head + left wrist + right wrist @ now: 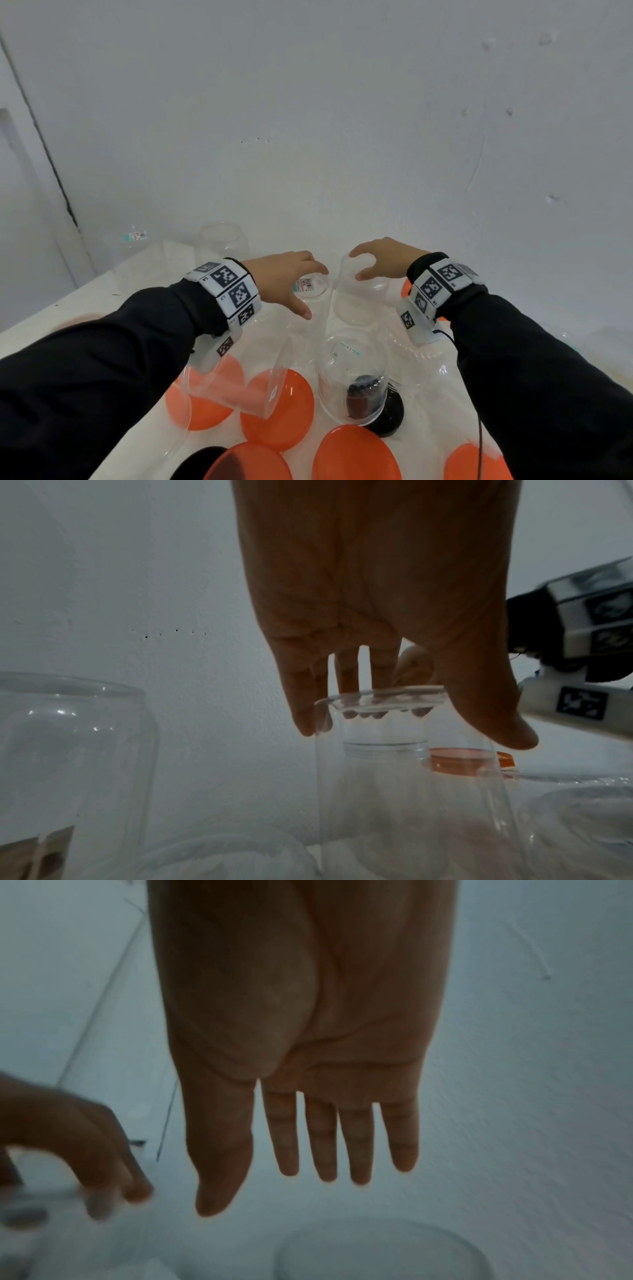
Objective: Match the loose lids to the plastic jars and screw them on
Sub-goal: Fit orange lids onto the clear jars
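Head view: left hand [284,279] gripping the top of an upturned jar [310,287]; right hand [387,257] relaxed, empty, over the neighbouring jar [359,298].

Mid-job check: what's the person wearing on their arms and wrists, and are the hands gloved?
Both arms wear long black sleeves. Each wrist carries a band of white blocks printed with black square fiducial markers: left wristband, right wristband. A thin black cable hangs from the right band. The left hand and right hand are bare, no gloves or rings visible.
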Demonstrator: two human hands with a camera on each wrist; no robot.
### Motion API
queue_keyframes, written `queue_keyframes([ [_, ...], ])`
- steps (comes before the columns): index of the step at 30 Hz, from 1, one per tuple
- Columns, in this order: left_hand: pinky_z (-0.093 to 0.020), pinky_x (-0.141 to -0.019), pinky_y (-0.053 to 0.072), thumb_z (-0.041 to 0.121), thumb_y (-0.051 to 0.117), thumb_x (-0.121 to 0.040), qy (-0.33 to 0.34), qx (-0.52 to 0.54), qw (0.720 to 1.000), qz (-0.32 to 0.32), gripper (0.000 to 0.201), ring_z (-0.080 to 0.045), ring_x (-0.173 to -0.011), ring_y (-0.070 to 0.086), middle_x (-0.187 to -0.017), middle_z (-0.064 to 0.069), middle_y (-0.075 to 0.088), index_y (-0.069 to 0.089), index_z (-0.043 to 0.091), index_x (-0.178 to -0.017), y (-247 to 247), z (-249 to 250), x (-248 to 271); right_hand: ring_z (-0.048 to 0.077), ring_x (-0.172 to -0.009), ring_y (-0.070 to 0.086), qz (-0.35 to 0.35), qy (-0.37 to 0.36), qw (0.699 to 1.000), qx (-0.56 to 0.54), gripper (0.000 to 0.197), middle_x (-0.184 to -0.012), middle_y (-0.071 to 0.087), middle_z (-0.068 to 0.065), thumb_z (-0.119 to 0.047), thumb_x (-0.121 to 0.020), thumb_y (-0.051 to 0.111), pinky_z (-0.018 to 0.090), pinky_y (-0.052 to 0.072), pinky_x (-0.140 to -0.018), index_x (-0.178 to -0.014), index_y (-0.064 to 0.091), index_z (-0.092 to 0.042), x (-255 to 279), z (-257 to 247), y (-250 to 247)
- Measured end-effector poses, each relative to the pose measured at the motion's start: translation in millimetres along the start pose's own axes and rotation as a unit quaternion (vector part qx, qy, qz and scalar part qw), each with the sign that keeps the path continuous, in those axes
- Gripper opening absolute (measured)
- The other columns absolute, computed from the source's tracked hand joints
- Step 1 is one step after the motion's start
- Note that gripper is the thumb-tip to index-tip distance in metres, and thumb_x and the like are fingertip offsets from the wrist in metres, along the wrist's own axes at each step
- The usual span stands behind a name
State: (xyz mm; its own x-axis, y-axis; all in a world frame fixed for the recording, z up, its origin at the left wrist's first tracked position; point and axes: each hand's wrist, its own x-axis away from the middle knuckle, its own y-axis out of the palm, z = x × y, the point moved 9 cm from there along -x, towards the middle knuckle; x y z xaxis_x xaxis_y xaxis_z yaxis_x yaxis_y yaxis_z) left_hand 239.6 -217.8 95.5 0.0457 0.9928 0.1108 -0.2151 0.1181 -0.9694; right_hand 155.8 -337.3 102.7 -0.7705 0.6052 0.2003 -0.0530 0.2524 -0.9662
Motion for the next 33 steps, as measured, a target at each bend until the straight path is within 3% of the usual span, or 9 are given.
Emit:
queue_keyframes([
  [5, -0.028, -0.099, 0.036, 0.042, 0.072, -0.076, -0.007, -0.001, 1.000, -0.002, 0.080, -0.015, -0.121, 0.041, -0.135, 0.004, 0.037, 0.030, 0.025, -0.142, -0.2, 0.9, 1.8, 0.014, -0.117, 0.051, 0.000, -0.051, 0.999, -0.013, 0.053, -0.135, 0.050, -0.003, -0.036, -0.086, 0.064, 0.027, 0.040, -0.098, -0.134, 0.046, -0.022, 42.9, -29.4, -21.3],
  [10, -0.025, -0.098, 0.033, 0.039, 0.071, -0.078, -0.008, 0.002, 1.000, 0.001, 0.078, -0.016, -0.122, 0.041, -0.137, 0.002, 0.037, 0.030, 0.022, -0.142, -1.5, 4.0, 4.8, 0.011, -0.117, 0.049, -0.081, -0.075, 0.994, 0.024, 0.061, -0.136, 0.048, -0.011, -0.046, -0.079, 0.068, 0.029, 0.039, -0.100, -0.134, 0.044, -0.030, 85.7, -49.5, 13.7],
  [13, -0.018, -0.093, 0.028, 0.038, 0.071, -0.079, -0.007, 0.007, 1.000, 0.004, 0.077, -0.015, -0.124, 0.039, -0.138, 0.001, 0.037, 0.031, 0.020, -0.142, -1.8, 3.6, 5.4, 0.013, -0.130, 0.036, -0.112, -0.102, 0.987, 0.060, 0.080, -0.145, 0.036, -0.007, -0.050, -0.075, 0.070, 0.031, 0.032, -0.107, -0.142, 0.032, -0.027, 97.1, -58.3, 50.3],
  [17, -0.020, -0.104, 0.023, 0.036, 0.070, -0.080, 0.002, 0.016, 1.000, 0.006, 0.076, -0.015, -0.132, 0.032, -0.145, -0.002, 0.033, 0.031, 0.015, -0.142, -1.2, 5.4, 7.6, 0.021, -0.142, 0.012, -0.115, -0.107, 0.984, 0.081, 0.104, -0.157, 0.005, -0.002, -0.053, -0.071, 0.073, 0.042, 0.022, -0.114, -0.149, 0.009, -0.026, 101.0, -61.7, 88.0],
  [19, -0.018, -0.105, 0.018, 0.036, 0.068, -0.081, 0.013, 0.015, 1.000, 0.012, 0.077, -0.015, -0.135, 0.027, -0.148, -0.002, 0.029, 0.029, 0.013, -0.143, -1.9, 8.6, 10.2, 0.023, -0.143, 0.006, -0.102, -0.105, 0.985, 0.091, 0.107, -0.158, 0.001, 0.000, -0.054, -0.071, 0.072, 0.043, 0.018, -0.115, -0.149, 0.005, -0.026, 100.0, -62.4, 95.0],
  [27, -0.020, -0.108, 0.013, 0.039, 0.061, -0.087, 0.026, -0.002, 0.999, 0.027, 0.072, -0.014, -0.139, 0.020, -0.153, -0.001, 0.022, 0.026, 0.017, -0.145, -2.7, 12.5, 22.9, 0.018, -0.134, 0.025, -0.075, -0.088, 0.992, 0.044, 0.102, -0.149, 0.024, -0.006, -0.050, -0.067, 0.076, 0.043, 0.033, -0.108, -0.147, 0.018, -0.026, 96.1, -63.0, 98.0],
  [30, -0.027, -0.112, 0.012, 0.040, 0.059, -0.087, 0.024, -0.005, 0.999, 0.030, 0.070, -0.015, -0.140, 0.019, -0.153, -0.001, 0.021, 0.025, 0.018, -0.145, -2.6, 10.4, 27.9, 0.018, -0.131, 0.027, -0.054, -0.084, 0.994, 0.041, 0.103, -0.146, 0.027, -0.006, -0.051, -0.065, 0.078, 0.041, 0.035, -0.106, -0.146, 0.019, -0.027, 99.1, -62.9, 95.1],
  [33, -0.025, -0.111, 0.014, 0.037, 0.059, -0.088, 0.027, -0.004, 0.998, 0.058, 0.067, -0.015, -0.138, 0.022, -0.151, -0.001, 0.025, 0.027, 0.017, -0.144, -9.2, 13.2, 35.0, 0.018, -0.128, 0.028, -0.029, -0.080, 0.996, 0.029, 0.106, -0.142, 0.025, -0.005, -0.048, -0.063, 0.080, 0.040, 0.037, -0.104, -0.146, 0.018, -0.029, 106.3, -59.9, 87.8],
])
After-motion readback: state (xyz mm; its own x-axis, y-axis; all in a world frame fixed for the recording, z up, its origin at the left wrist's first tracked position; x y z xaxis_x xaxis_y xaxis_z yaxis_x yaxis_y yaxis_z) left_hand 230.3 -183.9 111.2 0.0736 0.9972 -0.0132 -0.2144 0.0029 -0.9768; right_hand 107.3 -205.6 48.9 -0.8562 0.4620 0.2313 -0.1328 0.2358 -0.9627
